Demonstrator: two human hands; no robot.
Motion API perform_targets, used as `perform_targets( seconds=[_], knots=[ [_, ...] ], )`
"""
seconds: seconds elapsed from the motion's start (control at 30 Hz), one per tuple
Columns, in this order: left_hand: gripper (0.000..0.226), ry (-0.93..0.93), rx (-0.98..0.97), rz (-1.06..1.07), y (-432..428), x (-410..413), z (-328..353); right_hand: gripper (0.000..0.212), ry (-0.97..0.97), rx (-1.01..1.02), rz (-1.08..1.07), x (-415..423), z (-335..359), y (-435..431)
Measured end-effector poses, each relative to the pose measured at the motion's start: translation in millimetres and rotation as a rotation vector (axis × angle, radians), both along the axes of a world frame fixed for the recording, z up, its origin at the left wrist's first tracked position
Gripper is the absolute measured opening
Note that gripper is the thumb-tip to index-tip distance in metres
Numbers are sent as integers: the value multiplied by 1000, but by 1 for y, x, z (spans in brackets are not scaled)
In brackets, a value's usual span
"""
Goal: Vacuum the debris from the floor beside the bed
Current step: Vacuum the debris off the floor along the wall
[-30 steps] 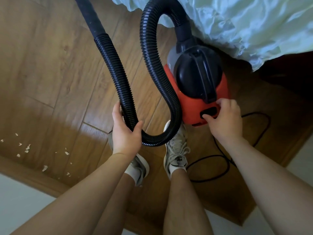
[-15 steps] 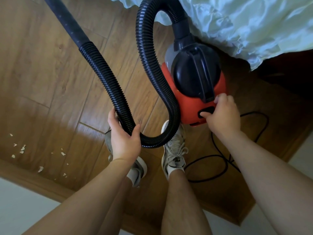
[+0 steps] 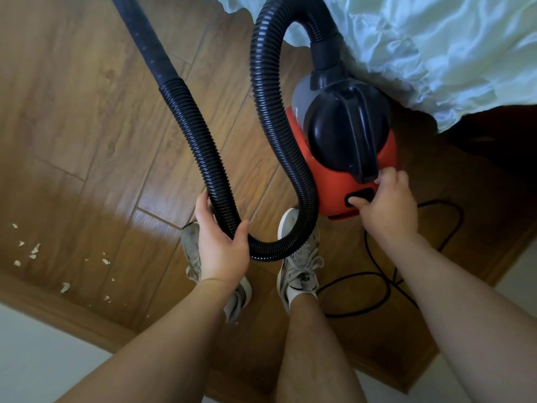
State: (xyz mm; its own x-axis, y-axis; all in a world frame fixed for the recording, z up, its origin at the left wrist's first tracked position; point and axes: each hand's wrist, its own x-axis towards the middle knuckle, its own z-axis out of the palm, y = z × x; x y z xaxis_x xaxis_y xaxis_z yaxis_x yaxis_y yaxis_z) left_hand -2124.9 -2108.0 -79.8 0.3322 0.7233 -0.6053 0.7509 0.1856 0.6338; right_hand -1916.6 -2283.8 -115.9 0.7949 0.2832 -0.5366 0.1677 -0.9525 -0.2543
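The wooden floor (image 3: 72, 97) fills most of the view. At the top right, a crinkly pale green bed cover (image 3: 436, 39) hangs down over the side of the bed.

The vacuum (image 3: 328, 184) sits on the floor right beside the bed, just under the edge of the cover. It is red at the bottom, with a round black top and a black handle across it. A small pale mark on its red side is too small to read.

A thick black bumpy hose (image 3: 267, 112) comes out of the top of the vacuum. It bends over, runs down past the vacuum, loops low and climbs back up to a smooth black tube (image 3: 145, 39) that leaves the view at the top left. A thin black cord (image 3: 351, 316) lies in loops on the floor behind the vacuum.

The person stands in two worn white shoes (image 3: 299, 269), close to the vacuum.

The left hand (image 3: 222, 245) holds the hose at the bottom of its loop. The fingers go round one side and the thumb round the other.

The right hand (image 3: 383, 205) is on the back of the vacuum. Its thumb presses on the black switch (image 3: 360, 196) and its fingers curl over the top by the end of the handle.

The debris (image 3: 32, 251) is a scatter of little pale bits on the floor at the far left, well apart from the vacuum and the hose.
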Motion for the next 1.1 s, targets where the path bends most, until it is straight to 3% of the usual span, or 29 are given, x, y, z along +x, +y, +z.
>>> perform_targets(
  seconds=[0.23,0.63,0.9,1.1],
  knots=[
    [84,-3,17,49,6,-10,14,62,43,29,-49,-10,18,-2],
    [86,6,-30,99,13,-6,60,68,54,82,-73,-18,105,20],
    [85,-12,-95,141,25,-6,91,68,6,218,61,-10,151,96],
    [86,-23,-125,162,32,-12,99,71,75,323,168,-27,161,183]
  ],
)
